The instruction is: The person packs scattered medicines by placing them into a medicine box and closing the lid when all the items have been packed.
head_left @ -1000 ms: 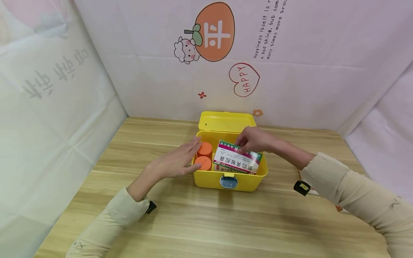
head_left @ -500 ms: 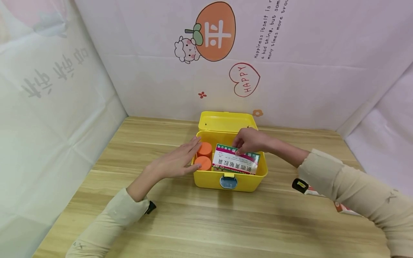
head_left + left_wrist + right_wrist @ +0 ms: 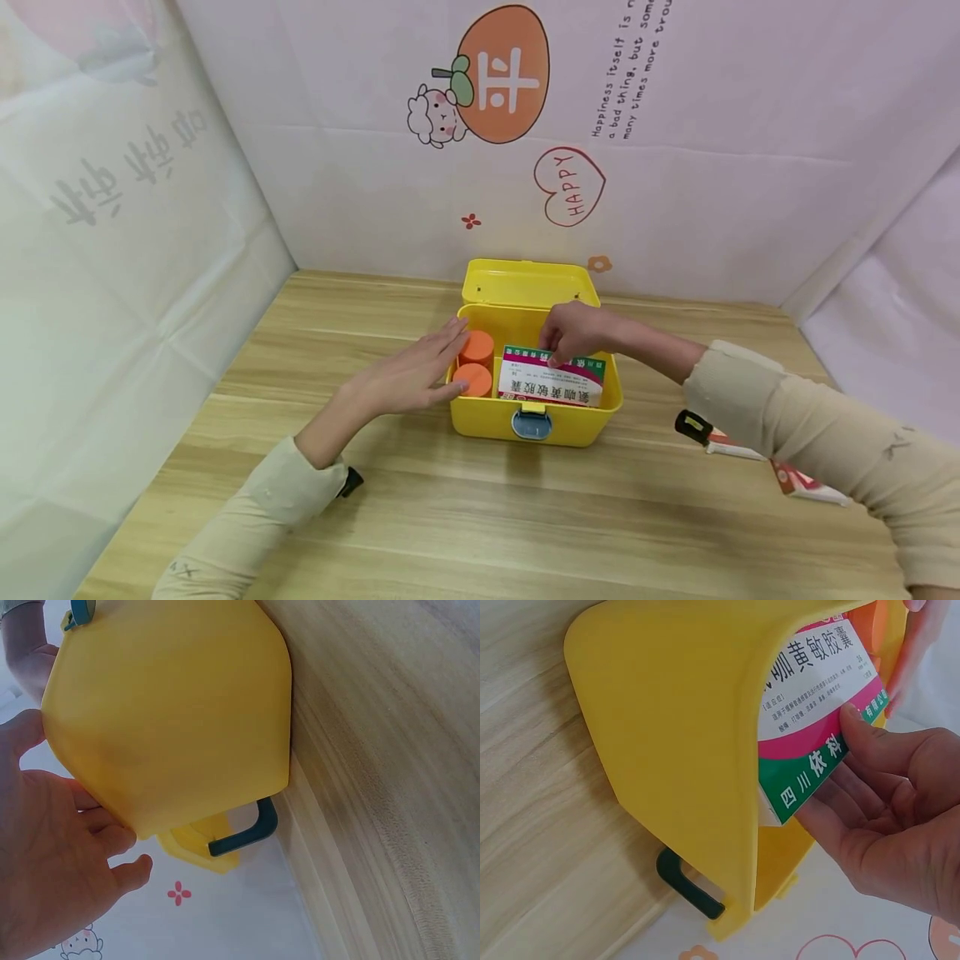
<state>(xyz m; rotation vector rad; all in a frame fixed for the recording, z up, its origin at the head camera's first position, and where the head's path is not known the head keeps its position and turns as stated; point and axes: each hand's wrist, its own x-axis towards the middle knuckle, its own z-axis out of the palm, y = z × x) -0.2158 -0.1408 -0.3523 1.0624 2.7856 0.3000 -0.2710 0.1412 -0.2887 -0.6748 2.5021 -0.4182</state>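
Note:
A yellow storage box (image 3: 491, 418) stands on the wooden table with its lid (image 3: 527, 283) tipped back. My right hand (image 3: 576, 329) pinches a medicine box (image 3: 551, 382), white with magenta and green bands, by its upper edge. Most of that carton is inside the storage box, below the rim in the right wrist view. My left hand (image 3: 401, 373) rests against the storage box's left rim, fingers extended, thumb near the front corner. Two containers with orange caps (image 3: 472, 380) stand inside, beside the left hand. The carton's lower edge is hidden by the front wall.
Two red-and-white cartons lie at the right, a nearer carton (image 3: 812, 487) and another carton (image 3: 731, 446) partly under the right sleeve. A blue-grey latch (image 3: 531, 424) is on the box front; a dark green handle (image 3: 686, 883) shows behind. Printed white cloth (image 3: 352, 183) rises behind the table.
The medicine box has gone lower into the yellow box and turned straighter, the right hand moving down with it. The left hand has stayed in place.

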